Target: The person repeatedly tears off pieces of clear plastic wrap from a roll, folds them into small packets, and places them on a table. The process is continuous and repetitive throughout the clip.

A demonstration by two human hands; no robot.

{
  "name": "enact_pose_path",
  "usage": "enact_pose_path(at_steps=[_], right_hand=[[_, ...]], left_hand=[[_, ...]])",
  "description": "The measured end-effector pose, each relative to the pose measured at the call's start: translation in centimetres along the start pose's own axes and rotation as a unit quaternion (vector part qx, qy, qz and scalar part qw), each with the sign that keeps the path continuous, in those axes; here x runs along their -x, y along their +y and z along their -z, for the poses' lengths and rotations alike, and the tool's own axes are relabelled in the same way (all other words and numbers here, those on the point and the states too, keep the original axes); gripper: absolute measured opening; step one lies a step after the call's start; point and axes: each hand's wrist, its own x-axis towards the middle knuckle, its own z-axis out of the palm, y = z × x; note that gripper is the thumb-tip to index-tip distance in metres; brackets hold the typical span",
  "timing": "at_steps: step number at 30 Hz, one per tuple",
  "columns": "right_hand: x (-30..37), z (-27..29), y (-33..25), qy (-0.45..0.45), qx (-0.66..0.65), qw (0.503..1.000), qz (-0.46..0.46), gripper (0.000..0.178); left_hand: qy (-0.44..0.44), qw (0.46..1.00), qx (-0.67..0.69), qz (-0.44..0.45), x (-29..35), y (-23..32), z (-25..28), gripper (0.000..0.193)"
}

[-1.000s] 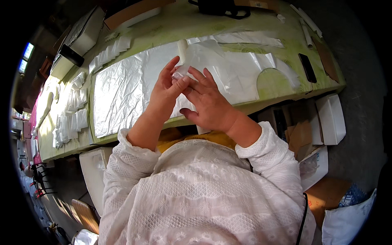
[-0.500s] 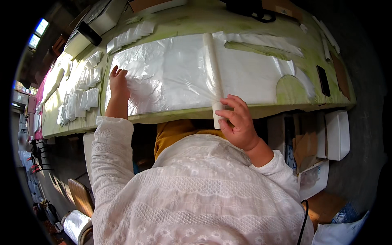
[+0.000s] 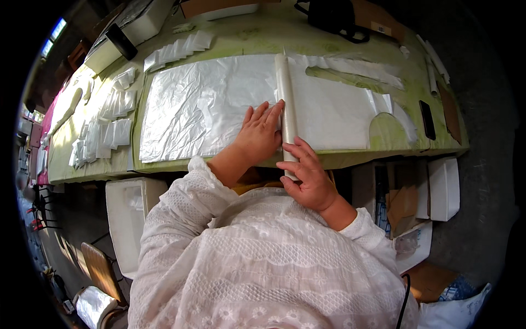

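"In the head view, where's the white roll (image 3: 284, 82)?"
"Mid-way along the green table (image 3: 241, 34), across plastic film (image 3: 186, 104), near end past the table's edge."
"Grips?"
"Left hand (image 3: 257, 139) spread loose over mid-table, fingers against the roll. Right hand (image 3: 313, 183) over the roll at the table's edge; whether clenched, I can't tell."

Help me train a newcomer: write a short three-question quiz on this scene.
1. Which hand is at the near end of the roll?
2. True or false: the wrinkled plastic sheet lies to the left of the roll.
3. The tablecloth under the sheet is mainly: a) red, b) green, c) blue.
Key: 1. The right hand. 2. True. 3. b.
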Motion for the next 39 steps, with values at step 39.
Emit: enact_pose_path(at_steps=[39], right_hand=[[-13.7,-10.7,0.5,-0.132,0.028,0.989,0.058,0.055]], left_hand=[[0.293,0.748,0.537,0.257,0.5,-14.8,9.2,0.026]])
